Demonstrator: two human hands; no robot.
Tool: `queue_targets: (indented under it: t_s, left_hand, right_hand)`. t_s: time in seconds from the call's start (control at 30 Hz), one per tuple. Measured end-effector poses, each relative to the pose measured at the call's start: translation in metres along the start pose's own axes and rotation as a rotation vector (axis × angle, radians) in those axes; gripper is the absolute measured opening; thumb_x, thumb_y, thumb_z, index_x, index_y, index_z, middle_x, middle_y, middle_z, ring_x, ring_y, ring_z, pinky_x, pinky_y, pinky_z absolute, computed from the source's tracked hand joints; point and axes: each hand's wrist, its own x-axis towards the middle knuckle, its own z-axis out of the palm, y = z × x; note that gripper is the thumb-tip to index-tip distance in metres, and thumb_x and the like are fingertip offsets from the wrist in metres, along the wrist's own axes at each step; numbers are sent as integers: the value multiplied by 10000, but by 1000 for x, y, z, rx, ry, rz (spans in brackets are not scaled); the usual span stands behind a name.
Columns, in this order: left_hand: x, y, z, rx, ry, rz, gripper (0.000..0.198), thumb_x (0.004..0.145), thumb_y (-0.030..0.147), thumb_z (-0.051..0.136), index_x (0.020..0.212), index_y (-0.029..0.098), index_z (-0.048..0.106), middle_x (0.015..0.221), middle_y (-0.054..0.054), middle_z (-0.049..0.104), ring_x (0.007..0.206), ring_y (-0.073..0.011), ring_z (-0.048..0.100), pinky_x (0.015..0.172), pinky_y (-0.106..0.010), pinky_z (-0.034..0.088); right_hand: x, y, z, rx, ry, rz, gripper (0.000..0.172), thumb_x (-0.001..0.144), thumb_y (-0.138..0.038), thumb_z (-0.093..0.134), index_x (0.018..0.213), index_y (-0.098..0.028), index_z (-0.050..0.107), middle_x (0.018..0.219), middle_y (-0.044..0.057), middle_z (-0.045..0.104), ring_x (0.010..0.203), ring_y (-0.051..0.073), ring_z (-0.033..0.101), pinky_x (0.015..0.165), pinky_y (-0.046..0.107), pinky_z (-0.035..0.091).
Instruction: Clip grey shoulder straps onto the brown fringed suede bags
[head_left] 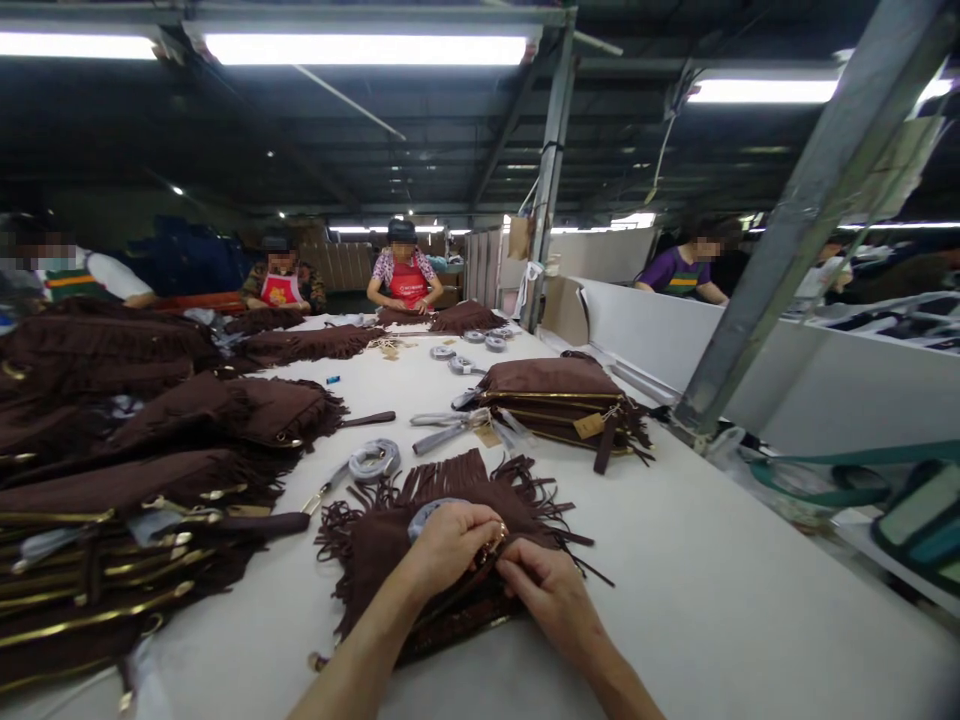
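Two hands meet low in the centre of the frame over a brown fringed bag (457,490) lying flat on the white table (712,560). The left hand (450,545) curls its fingertips onto a small gold fitting (496,537) at the bag's near edge. The right hand (551,590) pinches the same spot from the other side, and the two hands touch. Just above the bag lie a grey tape roll (373,460) and metal shears (450,428). A stack of bags (555,395) sits right of centre, and a larger pile (112,480) fills the left. Co-workers (406,275) sit at the table's far end, upper centre.
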Motion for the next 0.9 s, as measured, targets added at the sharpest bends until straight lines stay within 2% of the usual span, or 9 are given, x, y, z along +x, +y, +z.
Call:
queue_targets:
  t_s: [0.1, 0.2, 0.4, 0.63, 0.77, 0.83, 0.9]
  left_hand:
    - [1, -3, -2, -148, 63, -32, 272, 858, 366, 433, 783, 171, 606, 748, -7, 634, 622, -120, 561, 459, -168, 387]
    - [1, -3, -2, -225, 60, -55, 264, 850, 378, 437, 809, 169, 593, 805, -29, 654, 678, -136, 592, 458, -167, 407]
    - [0, 5, 0, -54, 59, -22, 266, 851, 346, 456, 768, 172, 640, 679, 21, 581, 548, -95, 476, 486, -171, 384]
    - [1, 25, -10, 30, 24, 65, 257, 846, 301, 438, 705, 173, 610, 642, 11, 595, 633, -129, 526, 594, -205, 399]
    - [0, 29, 3, 226, 40, 117, 285, 843, 277, 452, 631, 183, 618, 701, -3, 631, 692, -142, 551, 633, -219, 401]
    - [-1, 24, 10, 231, 79, 124, 259, 834, 275, 479, 654, 184, 641, 757, -19, 658, 758, -161, 583, 677, -229, 425]
    - [-3, 17, 13, 166, 120, 89, 205, 822, 269, 494, 724, 180, 650, 780, -20, 658, 744, -162, 594, 668, -231, 444]
  right_hand:
    - [0, -2, 0, -36, -6, -24, 260, 881, -282, 501, 637, -208, 552, 586, -39, 575, 558, 129, 529, 557, 232, 364]
    - [1, -3, 2, -63, 0, -56, 253, 884, -262, 501, 641, -207, 550, 589, -38, 556, 557, 128, 511, 550, 235, 359]
    - [0, -5, 1, -89, 23, -106, 263, 888, -256, 510, 632, -207, 550, 588, -37, 541, 548, 129, 497, 538, 238, 345]
    - [0, -5, 0, -84, 26, -115, 265, 900, -266, 505, 646, -205, 552, 591, -36, 538, 545, 124, 494, 538, 233, 328]
    - [0, -3, 0, -37, 32, -113, 274, 919, -291, 498, 668, -204, 565, 609, -32, 549, 562, 131, 500, 547, 234, 346]
    - [-1, -3, 0, -22, 38, -111, 272, 912, -292, 509, 661, -204, 563, 606, -33, 552, 565, 135, 508, 547, 234, 354]
    - [-1, -3, 1, -19, 48, -104, 253, 901, -281, 522, 664, -205, 571, 607, -33, 564, 568, 139, 521, 553, 236, 361]
